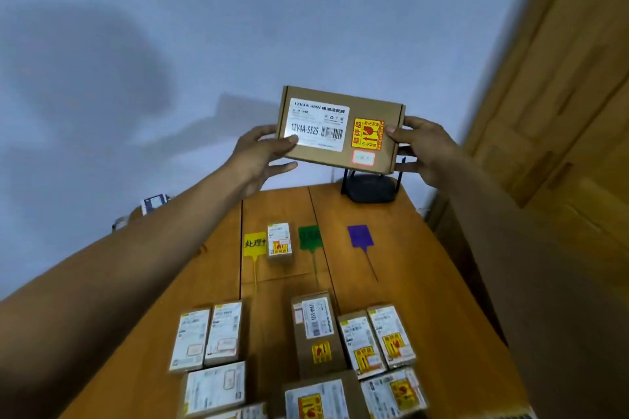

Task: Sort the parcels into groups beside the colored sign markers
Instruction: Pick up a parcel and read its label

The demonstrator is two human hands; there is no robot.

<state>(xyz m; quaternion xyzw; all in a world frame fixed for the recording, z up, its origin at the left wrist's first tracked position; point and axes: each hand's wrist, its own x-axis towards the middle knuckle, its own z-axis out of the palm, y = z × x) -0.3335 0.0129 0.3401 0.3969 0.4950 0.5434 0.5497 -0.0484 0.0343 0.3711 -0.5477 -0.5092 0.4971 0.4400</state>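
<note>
I hold a brown cardboard parcel (340, 129) up in front of the wall, its white label and yellow-red fragile sticker facing me. My left hand (262, 156) grips its left end and my right hand (425, 150) grips its right end. Below, on the wooden table (425, 282), lie three sign markers: yellow (254, 243), green (310, 237) and purple (360, 235). One small parcel (279, 243) stands between the yellow and green markers. Several unsorted parcels (316, 330) lie in rows near the table's front edge.
A black router (371, 189) with antennas stands at the table's far edge, under the held parcel. A wooden door (561, 95) is on the right. Small items (155, 203) sit at the far left beyond my forearm.
</note>
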